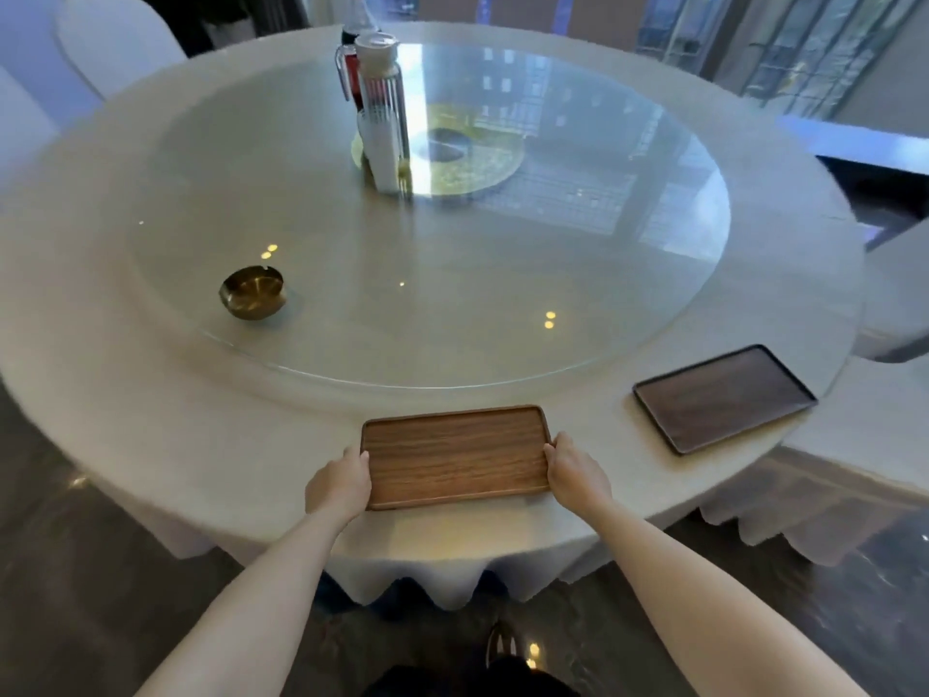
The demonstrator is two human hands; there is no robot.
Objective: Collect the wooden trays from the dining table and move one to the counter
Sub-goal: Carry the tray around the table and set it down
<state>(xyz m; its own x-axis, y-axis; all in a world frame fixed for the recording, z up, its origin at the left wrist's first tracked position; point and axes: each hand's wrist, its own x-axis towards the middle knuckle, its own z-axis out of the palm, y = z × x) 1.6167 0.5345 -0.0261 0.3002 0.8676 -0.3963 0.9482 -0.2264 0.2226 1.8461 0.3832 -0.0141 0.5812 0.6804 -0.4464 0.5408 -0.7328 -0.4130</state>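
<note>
A light brown wooden tray (pixel 455 457) lies flat on the near edge of the round dining table (pixel 151 435), which is covered in a white cloth. My left hand (pixel 339 487) grips the tray's left short edge and my right hand (pixel 573 475) grips its right short edge. A second, darker wooden tray (pixel 724 398) rests on the table rim to the right, untouched. Both trays are bare.
A glass turntable (pixel 502 304) fills the table's middle, carrying a brass ashtray (pixel 253 293), a ribbed clear pitcher (pixel 382 113) and a dark bottle (pixel 359 22) behind it. White-covered chairs (pixel 115 42) stand at the far left and right. Dark polished floor lies below.
</note>
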